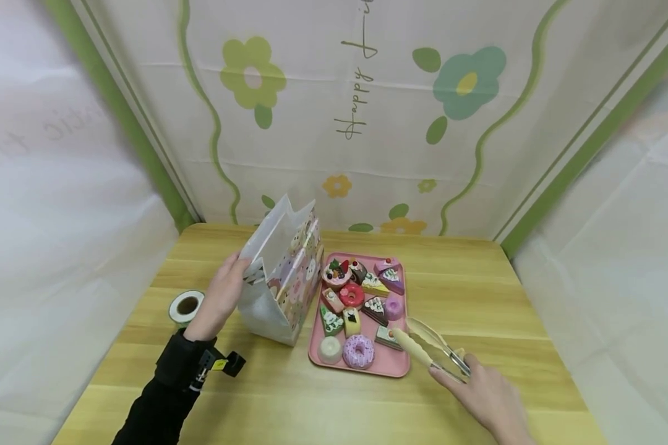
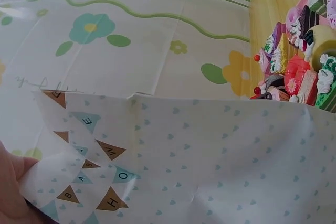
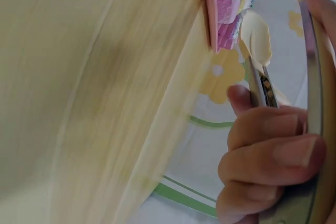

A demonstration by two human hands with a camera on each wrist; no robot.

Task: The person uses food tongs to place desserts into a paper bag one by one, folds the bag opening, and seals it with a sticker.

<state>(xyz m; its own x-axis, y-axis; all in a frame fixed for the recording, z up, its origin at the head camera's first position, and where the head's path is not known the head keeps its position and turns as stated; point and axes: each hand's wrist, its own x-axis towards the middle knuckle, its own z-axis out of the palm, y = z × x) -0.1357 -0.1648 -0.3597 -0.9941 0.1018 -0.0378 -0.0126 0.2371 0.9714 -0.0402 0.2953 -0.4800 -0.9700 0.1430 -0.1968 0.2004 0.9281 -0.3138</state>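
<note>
My left hand (image 1: 219, 296) grips the left rim of a paper gift bag (image 1: 295, 290), which stands upright with its top open. In the left wrist view, the thumb (image 2: 23, 166) lies at the edge of the bag's white side (image 2: 194, 150), printed with small hearts and lettered pennants. My right hand (image 1: 490, 395) holds a pair of tongs (image 1: 414, 349) with metal handles and cream tips. The tips are spread, with nothing between them, at the tray's right edge beside a green-and-white cake slice (image 1: 388, 337). Fingers (image 3: 268, 156) wrap round the handle in the right wrist view.
A pink tray (image 1: 386, 369) right of the bag carries several toy cakes and doughnuts, including a lilac doughnut (image 1: 359, 352) and a red doughnut (image 1: 352, 295). A roll of tape (image 1: 177, 309) lies left of my left hand. Printed curtains (image 1: 312, 111) enclose the wooden table (image 1: 456, 278).
</note>
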